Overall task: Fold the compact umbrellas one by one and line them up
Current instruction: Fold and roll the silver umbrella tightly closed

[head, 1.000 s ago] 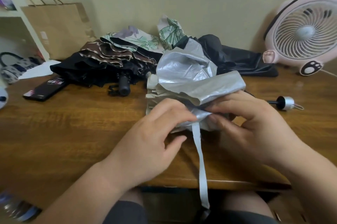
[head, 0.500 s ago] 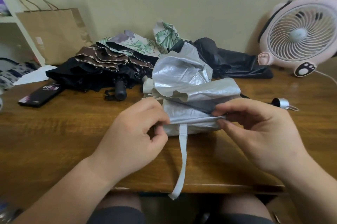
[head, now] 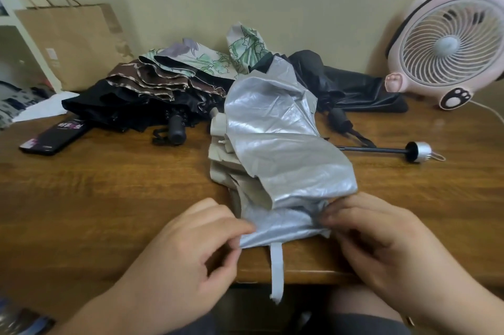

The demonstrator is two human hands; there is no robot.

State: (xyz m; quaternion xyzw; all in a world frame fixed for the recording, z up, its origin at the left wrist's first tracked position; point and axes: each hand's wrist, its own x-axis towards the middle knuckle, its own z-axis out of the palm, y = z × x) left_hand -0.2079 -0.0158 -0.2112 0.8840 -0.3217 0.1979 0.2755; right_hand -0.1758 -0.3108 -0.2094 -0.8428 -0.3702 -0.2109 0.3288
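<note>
Lower now, our left hand (head: pixel 185 250) and right hand (head: pixel 381 242) have moved toward the near edge of the worktop (head: pixel 109 184) and drawn one panel of the umbrella (head: pixel 286 149) flat between them. The left hand pinches the hem at 7 o'clock and the right hand grips bunched fabric at 5 o'clock. The umbrella lies mid-worktop, with its strap (head: pixel 276 269) hanging over the edge at 6 o'clock. We judge one pleat smoothed, with more to go. The pile (head: pixel 163 94) at 11 o'clock waits unfolded.
</note>
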